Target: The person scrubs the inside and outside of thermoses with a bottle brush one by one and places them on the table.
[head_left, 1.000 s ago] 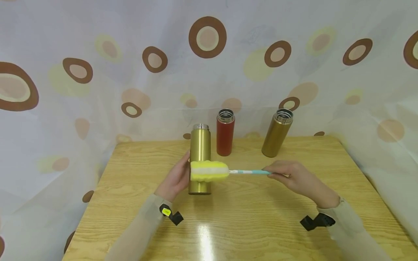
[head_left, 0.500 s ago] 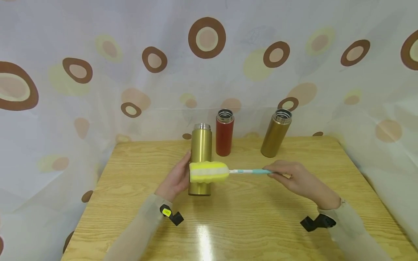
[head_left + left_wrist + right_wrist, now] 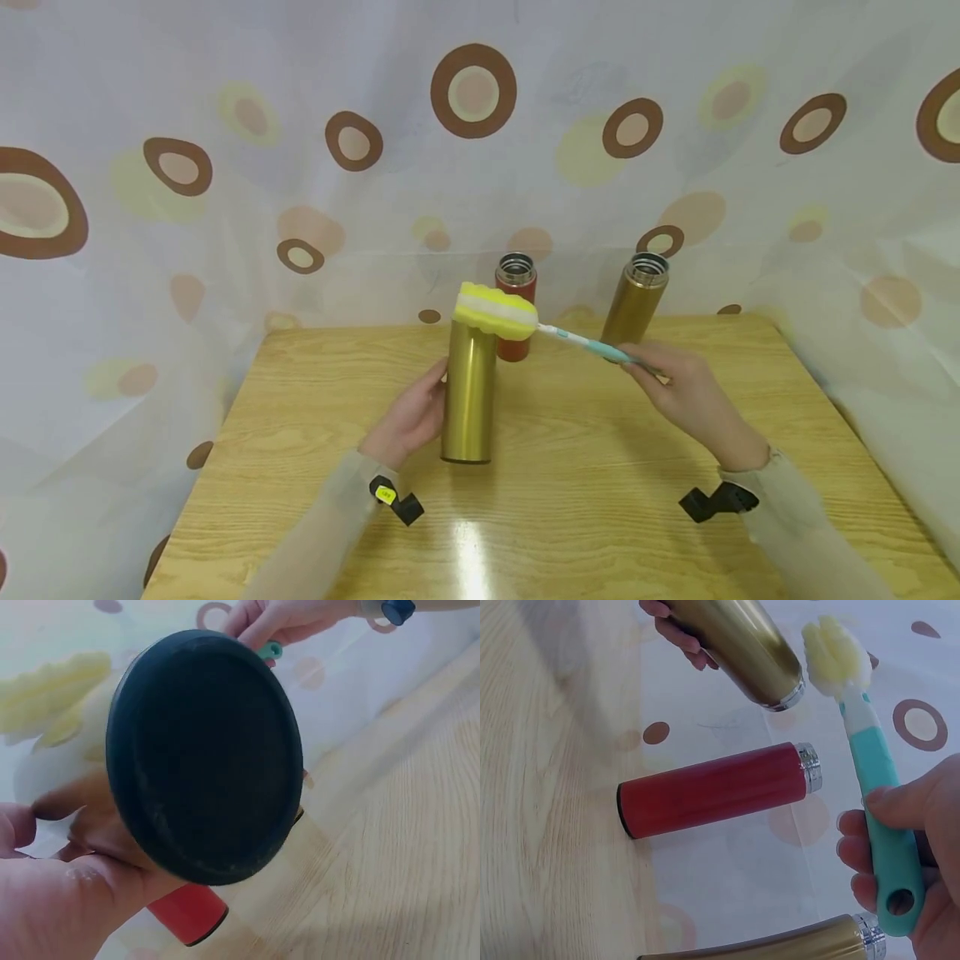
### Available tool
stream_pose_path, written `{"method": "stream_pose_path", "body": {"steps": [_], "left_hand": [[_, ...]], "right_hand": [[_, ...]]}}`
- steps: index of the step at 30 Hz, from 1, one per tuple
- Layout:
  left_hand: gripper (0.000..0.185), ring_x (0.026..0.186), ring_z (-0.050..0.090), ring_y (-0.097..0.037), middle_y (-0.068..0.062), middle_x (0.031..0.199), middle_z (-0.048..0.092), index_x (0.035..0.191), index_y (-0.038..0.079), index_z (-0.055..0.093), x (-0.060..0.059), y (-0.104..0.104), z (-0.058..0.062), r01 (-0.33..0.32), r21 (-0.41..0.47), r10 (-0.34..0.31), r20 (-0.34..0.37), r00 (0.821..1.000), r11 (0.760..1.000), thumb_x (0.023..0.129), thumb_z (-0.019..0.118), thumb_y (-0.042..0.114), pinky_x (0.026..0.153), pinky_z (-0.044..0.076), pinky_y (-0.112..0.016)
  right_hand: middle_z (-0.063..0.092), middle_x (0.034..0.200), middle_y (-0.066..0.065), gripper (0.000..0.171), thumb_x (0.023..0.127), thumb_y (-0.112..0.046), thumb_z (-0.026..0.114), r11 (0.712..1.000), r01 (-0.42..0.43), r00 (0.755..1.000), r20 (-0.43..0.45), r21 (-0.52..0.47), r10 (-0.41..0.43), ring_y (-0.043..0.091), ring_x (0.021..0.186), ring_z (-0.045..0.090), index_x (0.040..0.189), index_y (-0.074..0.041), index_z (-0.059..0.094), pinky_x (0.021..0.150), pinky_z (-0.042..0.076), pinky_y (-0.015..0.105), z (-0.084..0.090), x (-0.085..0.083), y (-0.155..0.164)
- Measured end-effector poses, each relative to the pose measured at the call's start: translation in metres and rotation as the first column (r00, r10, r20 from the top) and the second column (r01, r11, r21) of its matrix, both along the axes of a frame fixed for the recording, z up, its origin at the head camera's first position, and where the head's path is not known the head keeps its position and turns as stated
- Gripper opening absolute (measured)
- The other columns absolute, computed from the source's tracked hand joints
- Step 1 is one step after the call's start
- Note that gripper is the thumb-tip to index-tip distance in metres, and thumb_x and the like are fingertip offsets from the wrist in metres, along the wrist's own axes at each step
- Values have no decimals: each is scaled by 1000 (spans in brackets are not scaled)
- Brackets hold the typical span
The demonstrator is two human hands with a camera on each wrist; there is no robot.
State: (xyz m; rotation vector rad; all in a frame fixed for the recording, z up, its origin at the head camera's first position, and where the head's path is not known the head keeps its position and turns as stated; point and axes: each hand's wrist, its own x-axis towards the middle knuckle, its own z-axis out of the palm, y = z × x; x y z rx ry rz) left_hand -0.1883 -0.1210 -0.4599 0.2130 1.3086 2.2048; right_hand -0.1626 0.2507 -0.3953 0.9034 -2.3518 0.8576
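My left hand point(image 3: 411, 417) grips the lower half of a tall gold flask point(image 3: 468, 390) from its left side. The flask's black base point(image 3: 204, 754) fills the left wrist view, with the hand point(image 3: 52, 900) wrapped round its side. My right hand point(image 3: 677, 393) holds the teal handle point(image 3: 596, 344) of a bottle brush. Its yellow and white sponge head point(image 3: 497, 310) hovers at the flask's open mouth, angled up and to the left. In the right wrist view the sponge point(image 3: 834, 654) sits just beside the steel rim of the flask point(image 3: 739, 645), outside it, and fingers point(image 3: 922, 840) curl round the handle point(image 3: 877, 802).
A red flask point(image 3: 515, 275) stands open at the back of the wooden table point(image 3: 585, 500), partly hidden behind the sponge. A second gold flask point(image 3: 637, 304) stands open to its right. A patterned curtain point(image 3: 225, 167) closes off the back and sides.
The sponge head rose from in front of the flask's middle to its mouth as the right hand lifted the handle. The left hand brought the flask slightly nearer.
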Motion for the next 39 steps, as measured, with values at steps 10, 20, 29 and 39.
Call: {"method": "stream_pose_path", "body": {"steps": [10, 20, 29, 39], "left_hand": [[45, 116, 59, -15, 0, 126, 59, 139, 22, 48, -1, 1, 3, -65, 13, 65, 14, 998, 998, 111, 32, 53, 105, 48, -33], [41, 97, 62, -7, 7, 106, 65, 133, 22, 51, -2, -4, 6, -108, 69, 108, 7, 994, 992, 112, 32, 51, 92, 51, -25], [50, 108, 63, -14, 0, 122, 59, 145, 17, 39, -5, -4, 7, -190, 86, 184, 71, 980, 978, 110, 38, 53, 99, 53, -30], [65, 114, 59, -15, 2, 124, 60, 153, 15, 37, -2, -2, 4, -137, 14, 136, 75, 988, 990, 106, 45, 59, 103, 48, -33]], "right_hand": [[78, 101, 5, 39, 78, 14, 80, 998, -47, 999, 15, 42, 46, 14, 84, 71, 113, -4, 79, 71, 51, 12, -5, -3, 1], [77, 101, 3, 42, 77, 19, 78, 957, -286, 956, 89, 47, 281, 8, 83, 66, 112, -5, 78, 69, 50, 15, -10, 3, 2], [75, 101, 3, 43, 79, 18, 77, 928, -366, 920, 174, 62, 351, 5, 83, 66, 113, -7, 78, 70, 52, 15, -12, 6, 5], [78, 104, 4, 27, 91, 3, 76, 989, -145, 989, 7, 15, 145, 13, 87, 71, 117, -4, 77, 77, 50, 11, -10, 2, 0]]}}
